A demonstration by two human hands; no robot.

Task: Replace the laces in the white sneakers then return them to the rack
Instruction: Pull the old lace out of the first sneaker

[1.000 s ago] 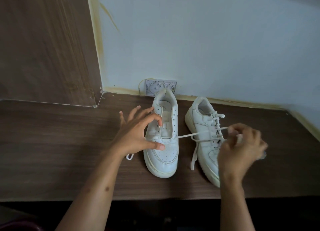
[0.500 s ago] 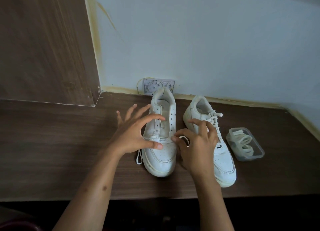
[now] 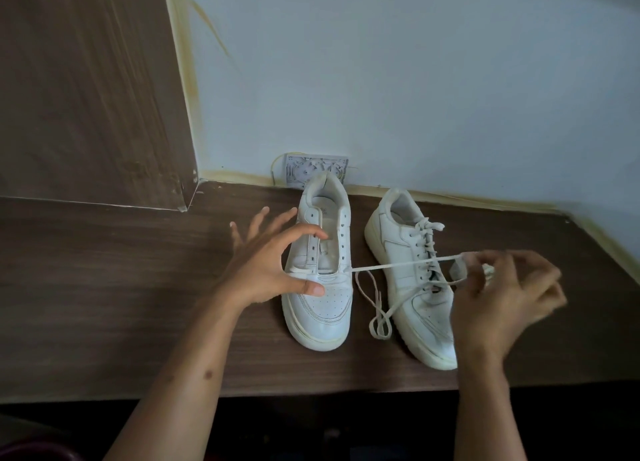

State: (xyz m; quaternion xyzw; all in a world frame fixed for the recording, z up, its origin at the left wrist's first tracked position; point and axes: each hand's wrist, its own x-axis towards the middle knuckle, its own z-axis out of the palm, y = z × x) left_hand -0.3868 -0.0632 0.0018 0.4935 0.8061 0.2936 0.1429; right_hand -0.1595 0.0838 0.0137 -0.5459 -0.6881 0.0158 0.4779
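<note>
Sneakers side by side on my wooden shelf [image 3: 104,287], toes toward me.

My left hand [image 3: 266,270] steadies the left sneaker [image 3: 318,287], thumb and forefinger spread; its lace [image 3: 391,265] runs taut across the laced right sneaker [image 3: 408,273] to my right hand [image 3: 502,294], which pinches it.

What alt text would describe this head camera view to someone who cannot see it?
A person's right hand pulls a white lace sideways out of the bottom eyelets of the left sneaker, which the left hand steadies. A second, already laced sneaker sits beside it on a dark wooden surface.
</note>
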